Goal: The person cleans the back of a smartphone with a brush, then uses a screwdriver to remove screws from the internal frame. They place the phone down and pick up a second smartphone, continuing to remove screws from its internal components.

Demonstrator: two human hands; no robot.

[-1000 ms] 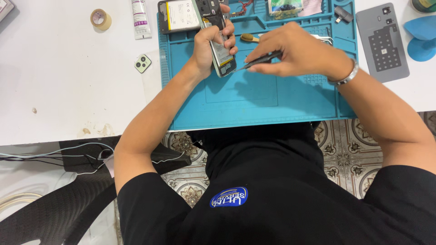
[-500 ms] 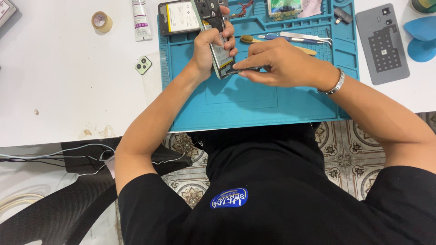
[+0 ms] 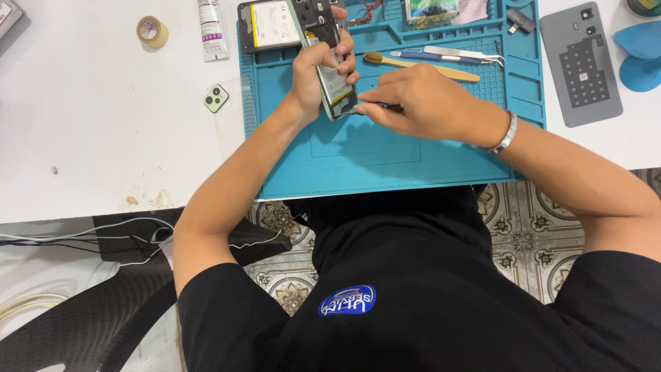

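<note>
At upper centre of the frame, the left hand (image 3: 313,72) is wrapped tight around an opened phone (image 3: 329,65), tilted above the blue work mat (image 3: 385,148). The right hand (image 3: 427,103) pinches a thin dark tool (image 3: 368,107) whose tip meets the phone's lower end. Just behind it lie a brush (image 3: 420,67) and tweezers (image 3: 461,54). A grey back cover (image 3: 580,62) sits upper right, a tape roll (image 3: 152,31) and camera bezel (image 3: 215,98) upper left.

Black short-sleeved shirt (image 3: 427,289) with blue oval chest badge (image 3: 347,301); silver bracelet (image 3: 506,134) on right wrist.
</note>
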